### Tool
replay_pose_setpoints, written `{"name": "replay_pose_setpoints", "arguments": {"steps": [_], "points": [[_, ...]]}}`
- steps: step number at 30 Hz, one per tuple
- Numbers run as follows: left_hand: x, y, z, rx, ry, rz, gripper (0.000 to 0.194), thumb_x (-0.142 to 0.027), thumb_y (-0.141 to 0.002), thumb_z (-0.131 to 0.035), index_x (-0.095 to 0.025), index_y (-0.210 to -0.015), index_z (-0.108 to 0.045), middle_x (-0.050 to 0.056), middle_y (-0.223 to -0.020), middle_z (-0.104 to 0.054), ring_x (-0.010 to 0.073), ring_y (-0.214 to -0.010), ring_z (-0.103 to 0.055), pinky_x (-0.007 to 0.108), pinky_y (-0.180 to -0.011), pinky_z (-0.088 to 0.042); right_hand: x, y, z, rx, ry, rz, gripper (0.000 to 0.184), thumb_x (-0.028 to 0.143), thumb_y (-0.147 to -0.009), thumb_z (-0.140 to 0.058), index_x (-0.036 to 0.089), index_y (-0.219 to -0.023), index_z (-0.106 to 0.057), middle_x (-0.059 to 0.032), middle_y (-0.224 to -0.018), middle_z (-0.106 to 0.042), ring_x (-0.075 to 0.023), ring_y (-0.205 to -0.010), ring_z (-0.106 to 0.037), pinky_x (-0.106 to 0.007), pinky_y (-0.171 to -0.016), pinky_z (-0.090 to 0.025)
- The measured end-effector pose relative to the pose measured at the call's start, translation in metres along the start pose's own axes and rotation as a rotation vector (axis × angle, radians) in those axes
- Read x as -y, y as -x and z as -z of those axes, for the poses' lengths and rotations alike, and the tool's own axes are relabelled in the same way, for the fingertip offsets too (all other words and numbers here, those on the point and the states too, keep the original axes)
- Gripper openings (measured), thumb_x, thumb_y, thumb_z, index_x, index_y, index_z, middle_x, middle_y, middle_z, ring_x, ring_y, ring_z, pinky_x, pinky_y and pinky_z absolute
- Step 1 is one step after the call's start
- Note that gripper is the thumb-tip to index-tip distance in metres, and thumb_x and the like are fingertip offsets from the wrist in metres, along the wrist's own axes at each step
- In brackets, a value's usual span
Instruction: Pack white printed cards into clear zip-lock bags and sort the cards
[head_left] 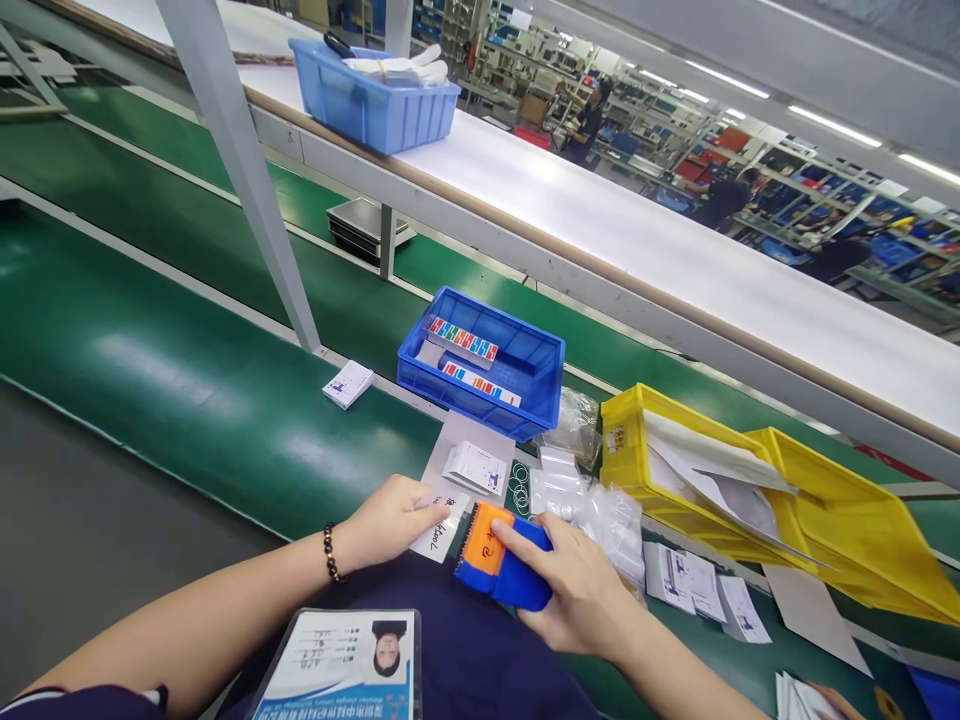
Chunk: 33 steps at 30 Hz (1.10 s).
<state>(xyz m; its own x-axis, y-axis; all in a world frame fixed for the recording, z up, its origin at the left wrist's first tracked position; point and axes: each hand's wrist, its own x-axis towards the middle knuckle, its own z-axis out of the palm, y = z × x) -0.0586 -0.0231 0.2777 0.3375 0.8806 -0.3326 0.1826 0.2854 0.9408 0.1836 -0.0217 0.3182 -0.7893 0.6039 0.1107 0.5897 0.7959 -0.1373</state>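
My left hand (386, 522) pinches a small white paper slip (436, 538) with black handwriting, between thumb and fingers. In my right hand (581, 575) is a blue and orange tape dispenser (484, 545), its serrated edge facing the slip. The thumb and fingers wrap its blue end, with a finger along the orange part. Just beyond both hands, a stack of printed white cards (476, 468) lies on a pale sheet (439, 460). Beside it are several green rubber bands (519, 488) and clear plastic bags (592, 515).
A blue bin (551, 400) with strips of colourful labels stands behind the cards. Yellow bins (622, 440) with papers are at right, near more cards (679, 580). Another card stack (348, 384) lies left. Another person's hand (836, 700) shows at bottom right. A raised shelf (600, 220) crosses behind.
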Motion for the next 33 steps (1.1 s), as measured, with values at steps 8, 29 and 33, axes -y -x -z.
{"name": "replay_pose_setpoints", "arguments": {"steps": [8, 29, 33], "points": [[0.000, 0.000, 0.018, -0.028, -0.007, 0.013, 0.034, -0.043, -0.072, -0.052, -0.017, -0.051, -0.046, -0.002, -0.048, -0.044, 0.0101, -0.047, -0.038, 0.021, -0.044, -0.025, -0.002, 0.005, -0.001, 0.030, 0.041, -0.005, 0.070, 0.023, -0.061, -0.061, 0.027, -0.130, -0.047, -0.0074, -0.083, -0.049, -0.0193, -0.067, -0.051, -0.029, -0.056, -0.045], [0.005, -0.027, 0.055, -0.631, -0.180, -0.063, 0.038, -0.047, -0.076, -0.050, -0.015, -0.058, -0.060, 0.003, -0.055, -0.062, 0.0163, -0.054, -0.055, 0.024, -0.049, -0.035, -0.081, -0.046, 0.025, 0.385, -0.148, -0.728, 0.070, 0.029, -0.067, -0.063, 0.026, -0.134, -0.042, -0.0106, -0.106, -0.066, -0.0290, -0.090, -0.064, -0.037, -0.074, -0.048], [0.005, -0.040, 0.047, -0.628, 0.269, -0.095, 0.039, -0.049, -0.068, -0.062, -0.011, -0.074, -0.067, 0.009, -0.071, -0.069, 0.0213, -0.066, -0.063, 0.027, -0.058, -0.046, -0.109, -0.046, 0.087, -0.222, -0.843, -0.688, 0.079, 0.039, -0.061, -0.069, 0.025, -0.133, -0.042, -0.0064, -0.121, -0.060, -0.0263, -0.099, -0.061, -0.036, -0.080, -0.050]]}}
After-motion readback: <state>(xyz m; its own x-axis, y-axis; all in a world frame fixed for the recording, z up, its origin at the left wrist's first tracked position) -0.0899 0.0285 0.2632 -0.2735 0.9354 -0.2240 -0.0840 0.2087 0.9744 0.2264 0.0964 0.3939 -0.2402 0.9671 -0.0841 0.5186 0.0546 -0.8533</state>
